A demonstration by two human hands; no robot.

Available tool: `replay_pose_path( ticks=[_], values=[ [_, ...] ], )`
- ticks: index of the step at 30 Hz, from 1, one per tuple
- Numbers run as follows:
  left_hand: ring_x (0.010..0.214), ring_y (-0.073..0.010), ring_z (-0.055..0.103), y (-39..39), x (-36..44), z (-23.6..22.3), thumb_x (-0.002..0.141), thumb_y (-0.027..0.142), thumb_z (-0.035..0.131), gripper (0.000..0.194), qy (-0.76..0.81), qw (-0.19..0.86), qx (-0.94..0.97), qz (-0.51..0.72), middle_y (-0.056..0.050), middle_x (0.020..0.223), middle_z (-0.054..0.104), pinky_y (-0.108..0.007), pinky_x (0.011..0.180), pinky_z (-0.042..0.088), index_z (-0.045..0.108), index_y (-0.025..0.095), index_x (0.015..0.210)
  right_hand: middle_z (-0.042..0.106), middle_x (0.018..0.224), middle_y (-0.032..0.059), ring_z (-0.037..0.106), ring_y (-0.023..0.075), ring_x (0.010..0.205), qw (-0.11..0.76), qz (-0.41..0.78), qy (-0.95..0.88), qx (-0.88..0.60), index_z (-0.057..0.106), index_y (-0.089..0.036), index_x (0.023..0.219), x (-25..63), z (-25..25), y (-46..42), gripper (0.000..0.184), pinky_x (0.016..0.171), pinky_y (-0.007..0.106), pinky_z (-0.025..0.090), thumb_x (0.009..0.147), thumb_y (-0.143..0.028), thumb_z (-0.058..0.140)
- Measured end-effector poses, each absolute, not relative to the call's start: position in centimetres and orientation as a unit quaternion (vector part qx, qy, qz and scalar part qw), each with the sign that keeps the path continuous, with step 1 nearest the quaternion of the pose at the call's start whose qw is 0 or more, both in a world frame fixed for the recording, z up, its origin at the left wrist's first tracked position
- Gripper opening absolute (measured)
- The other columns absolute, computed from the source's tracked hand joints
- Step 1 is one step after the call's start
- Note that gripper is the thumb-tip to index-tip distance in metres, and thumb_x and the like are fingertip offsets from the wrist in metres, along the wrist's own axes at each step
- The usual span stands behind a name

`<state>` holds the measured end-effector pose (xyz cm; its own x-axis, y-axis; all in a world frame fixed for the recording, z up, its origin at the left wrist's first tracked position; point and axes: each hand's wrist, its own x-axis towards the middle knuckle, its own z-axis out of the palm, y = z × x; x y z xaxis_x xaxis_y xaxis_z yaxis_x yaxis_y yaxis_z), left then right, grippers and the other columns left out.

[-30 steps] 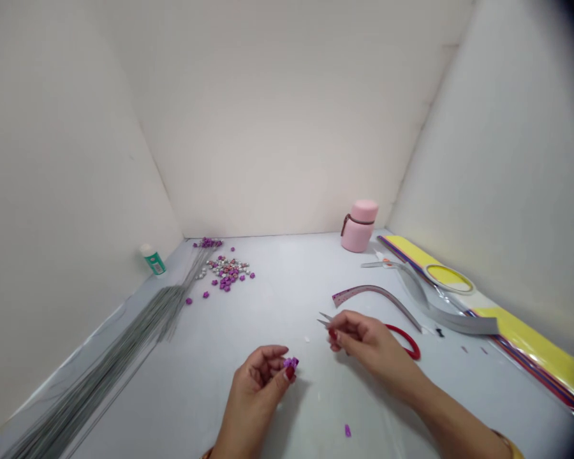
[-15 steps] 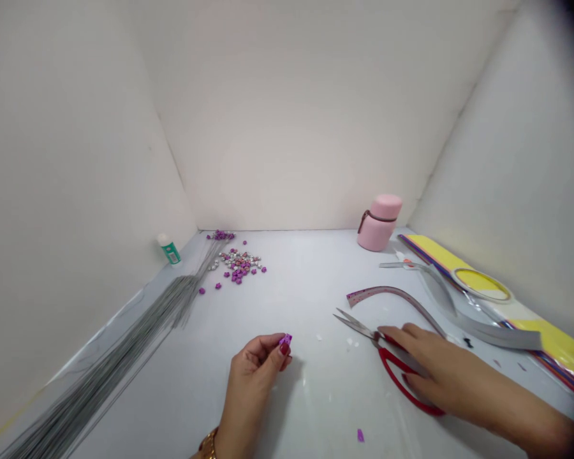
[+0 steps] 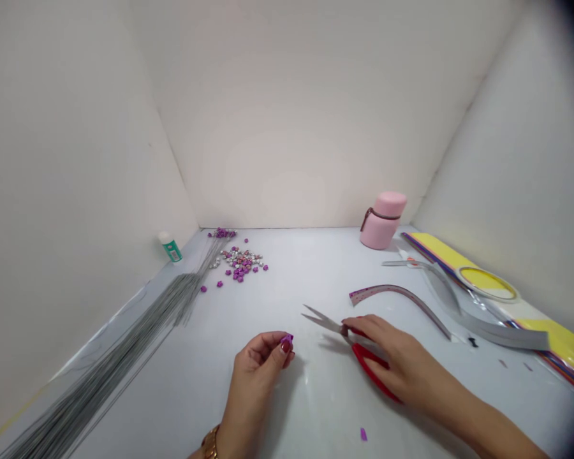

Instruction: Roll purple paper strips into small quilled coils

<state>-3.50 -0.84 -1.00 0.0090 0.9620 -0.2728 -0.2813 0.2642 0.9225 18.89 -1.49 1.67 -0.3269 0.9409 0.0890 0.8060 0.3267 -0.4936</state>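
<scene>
Between thumb and fingers of my left hand (image 3: 263, 366) is pinched a small folded piece of purple paper (image 3: 288, 339), partly covered by the fingertips. My right hand (image 3: 395, 357) grips red-handled scissors (image 3: 347, 333). Their blades are parted and point left, a short way from the folded paper and apart from it. A purple paper scrap (image 3: 363, 435) lies on the table in front. Beyond the scissors rests a curved paper strip (image 3: 387, 289), grey with a purple end. Small purple and silver paper stars (image 3: 242, 264) are heaped at the back left.
A bundle of grey wires (image 3: 100, 357) runs along the left side, with purple pieces at its far end. Near the left wall stands a glue stick (image 3: 171, 247). At the right are a pink flask (image 3: 383, 220), grey strips (image 3: 497, 335), a tape roll (image 3: 516, 294) and yellow sheets (image 3: 435, 245).
My right hand has lifted the scissors from the table and brought them left, nearer the folded paper. The left hand keeps its pinch almost in place. The view has shifted slightly.
</scene>
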Motion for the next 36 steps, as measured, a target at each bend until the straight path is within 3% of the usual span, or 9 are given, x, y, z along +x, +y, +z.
replay_pose_path(
  ticks=[4,10,18,26,31,33,36],
  values=[
    [0.065,-0.0104,0.057,-0.9,-3.6,-1.0,0.067,0.026,0.069,0.016,0.493,0.625,0.358,0.488,-0.003,0.069,0.065,-0.019,0.065,0.045,0.066,0.013,0.076,0.056,0.096,0.005,0.053,0.0175,0.086,0.211,0.255,-0.793,-0.511,0.045,-0.023,0.104,17.0,2.4,-2.5,0.027,0.076,0.028,0.042,0.078,-0.015,0.046],
    [0.061,-0.0101,0.057,-0.9,-3.5,-1.2,0.066,0.026,0.07,0.017,0.48,0.637,0.36,0.484,-0.003,0.066,0.065,-0.019,0.062,0.044,0.066,0.013,0.075,0.055,0.087,0.0034,0.051,0.0183,0.078,0.184,0.237,-0.794,-0.529,0.047,-0.022,0.094,15.9,2.5,-3.0,0.019,0.068,0.028,0.042,0.077,-0.022,0.054],
    [0.064,-0.0116,0.058,-1.1,-3.5,-0.9,0.066,0.026,0.069,0.016,0.465,0.642,0.365,0.487,-0.004,0.069,0.067,-0.019,0.064,0.045,0.067,0.013,0.075,0.053,0.098,0.0071,0.05,0.0204,0.087,0.18,0.229,-0.807,-0.513,0.044,-0.023,0.104,16.0,2.0,-3.3,0.029,0.075,0.031,0.042,0.077,-0.015,0.049],
    [0.063,-0.0107,0.06,-1.3,-3.4,-0.4,0.065,0.027,0.071,0.017,0.482,0.641,0.349,0.484,-0.002,0.067,0.066,-0.019,0.064,0.046,0.067,0.014,0.075,0.058,0.092,0.0096,0.055,0.0239,0.083,0.14,0.122,-0.793,-0.581,0.052,-0.02,0.099,18.0,1.6,-1.8,0.023,0.07,0.034,0.044,0.076,-0.021,0.048],
    [0.062,-0.0108,0.06,-1.4,-3.3,0.0,0.066,0.027,0.069,0.017,0.48,0.646,0.35,0.479,-0.003,0.066,0.067,-0.02,0.062,0.045,0.065,0.013,0.075,0.058,0.098,0.0127,0.054,0.0281,0.092,0.108,0.039,-0.781,-0.614,0.05,-0.016,0.111,21.1,0.5,-0.8,0.039,0.075,0.039,0.044,0.072,-0.02,0.05],
    [0.06,-0.0113,0.061,-1.5,-3.1,0.1,0.064,0.027,0.071,0.018,0.478,0.655,0.34,0.476,-0.003,0.065,0.067,-0.02,0.059,0.045,0.064,0.013,0.073,0.057,0.1,0.0137,0.053,0.0287,0.093,0.13,0.03,-0.782,-0.609,0.05,-0.015,0.114,21.5,0.6,-0.7,0.041,0.078,0.041,0.042,0.072,-0.018,0.05],
    [0.059,-0.0126,0.062,-1.8,-2.7,0.0,0.06,0.027,0.073,0.02,0.474,0.677,0.324,0.461,-0.004,0.063,0.068,-0.02,0.057,0.044,0.062,0.014,0.069,0.058,0.101,0.0126,0.053,0.0259,0.093,0.234,0.085,-0.775,-0.581,0.058,-0.017,0.102,19.6,1.5,-1.4,0.028,0.081,0.04,0.041,0.077,-0.019,0.047]
  ],
)
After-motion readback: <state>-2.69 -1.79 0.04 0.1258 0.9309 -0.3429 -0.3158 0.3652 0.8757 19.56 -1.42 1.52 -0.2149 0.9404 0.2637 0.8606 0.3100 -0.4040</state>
